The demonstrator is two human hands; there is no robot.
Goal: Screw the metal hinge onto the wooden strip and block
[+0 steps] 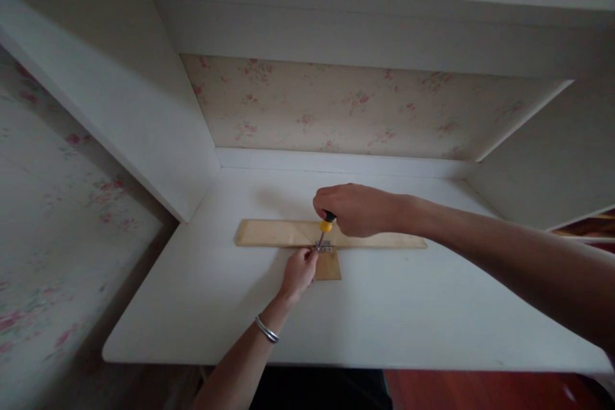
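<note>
"Ok so, what's being gripped in the R hand (355, 208)?"

"A screwdriver (326, 226), yellow & black handle, w/ the fingers wrapped right round it. Shaft's tilted a bit, tip pointed down at the L end of a small metal plate (324, 246)."

"And where's the plate placed?"

"At the front edge of a long wooden board (273, 232), where it's met by a short wooden piece (328, 268). Both are laid flat on the white desk (192, 320), approx mid-way across."

"L hand (298, 270)?"

"Fingers curled in, placed just beside the plate & the short piece's L side. Whether anything's pinched can't be told tbh, fingertips are partly hidden. A silver bracelet (266, 328) is worn on that wrist."
</note>
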